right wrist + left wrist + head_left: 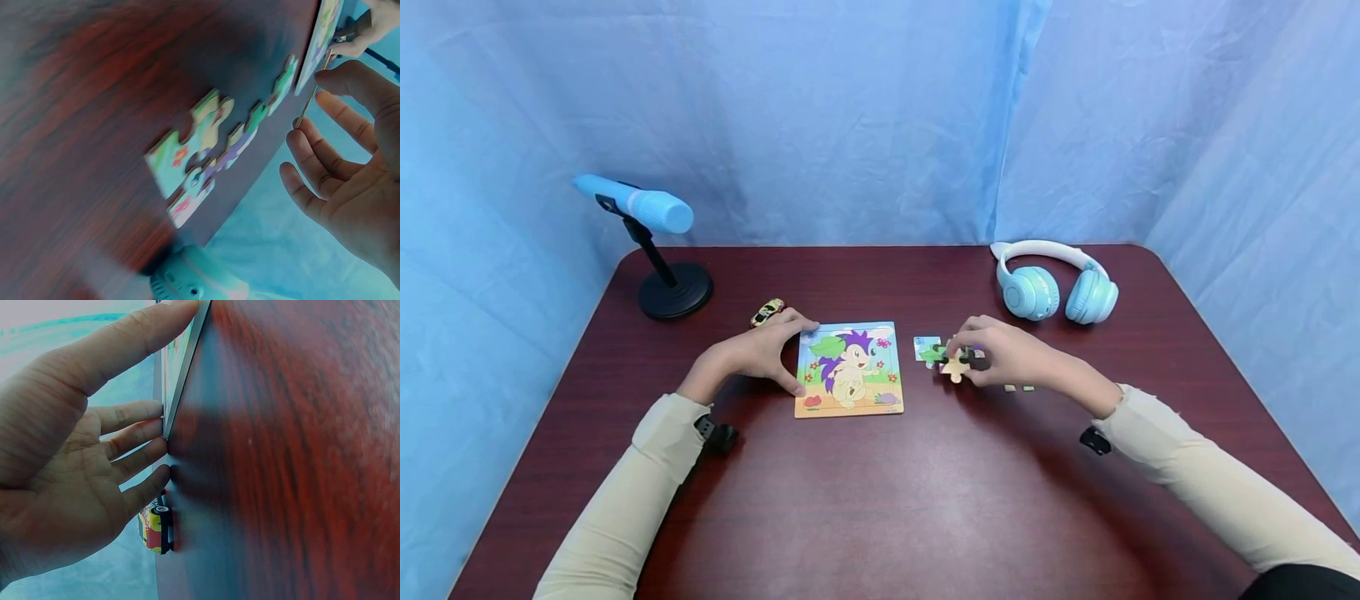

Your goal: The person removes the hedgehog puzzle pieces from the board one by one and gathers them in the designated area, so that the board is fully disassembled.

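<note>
A square picture puzzle board (850, 371) with a cartoon animal lies flat on the dark red table (880, 500). My left hand (790, 357) rests against its left edge, thumb low and fingers at the upper corner. In the left wrist view the straight fingers (140, 434) touch the board's edge (184, 369). My right hand (958, 354) pinches a tan puzzle piece (955, 367) just right of the board. That piece (312, 94) shows edge-on between thumb and forefinger in the right wrist view. Loose pieces (200, 156) lie joined on the table beside it.
Pale blue headphones (1052, 287) sit behind my right hand. A blue microphone (640, 208) on a black stand stands at the back left. A small yellow toy car (767, 312) lies just behind my left hand. Blue cloth surrounds the table.
</note>
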`<action>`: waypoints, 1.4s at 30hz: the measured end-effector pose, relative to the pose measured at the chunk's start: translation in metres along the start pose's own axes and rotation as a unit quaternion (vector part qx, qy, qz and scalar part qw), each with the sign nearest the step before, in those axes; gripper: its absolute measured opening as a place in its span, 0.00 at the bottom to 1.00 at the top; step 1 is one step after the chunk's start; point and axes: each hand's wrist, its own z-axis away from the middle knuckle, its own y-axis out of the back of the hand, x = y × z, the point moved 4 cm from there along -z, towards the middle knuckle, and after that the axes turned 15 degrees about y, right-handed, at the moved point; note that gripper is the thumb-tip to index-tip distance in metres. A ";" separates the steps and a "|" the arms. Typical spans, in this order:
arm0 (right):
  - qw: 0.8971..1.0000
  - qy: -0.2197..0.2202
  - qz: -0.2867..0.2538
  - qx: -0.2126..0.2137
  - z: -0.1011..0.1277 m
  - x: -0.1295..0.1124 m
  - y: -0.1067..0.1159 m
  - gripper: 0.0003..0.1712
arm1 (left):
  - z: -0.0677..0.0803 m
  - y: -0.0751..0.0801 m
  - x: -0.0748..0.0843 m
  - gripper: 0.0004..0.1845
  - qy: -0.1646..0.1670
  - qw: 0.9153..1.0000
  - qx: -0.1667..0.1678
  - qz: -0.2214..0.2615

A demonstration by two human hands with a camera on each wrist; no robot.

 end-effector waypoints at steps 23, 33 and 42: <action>0.999 -0.019 -0.007 -0.032 0.027 0.004 -0.005 0.16 | 0.000 -0.001 -0.001 0.56 0.000 1.000 -0.001 0.004; 1.000 -0.007 0.001 -0.024 0.029 0.005 -0.009 0.16 | -0.001 -0.001 -0.001 0.56 0.002 1.000 0.003 0.002; 0.999 -0.021 0.002 -0.034 0.032 0.008 -0.010 0.17 | -0.001 -0.001 -0.001 0.57 0.004 1.000 0.003 0.008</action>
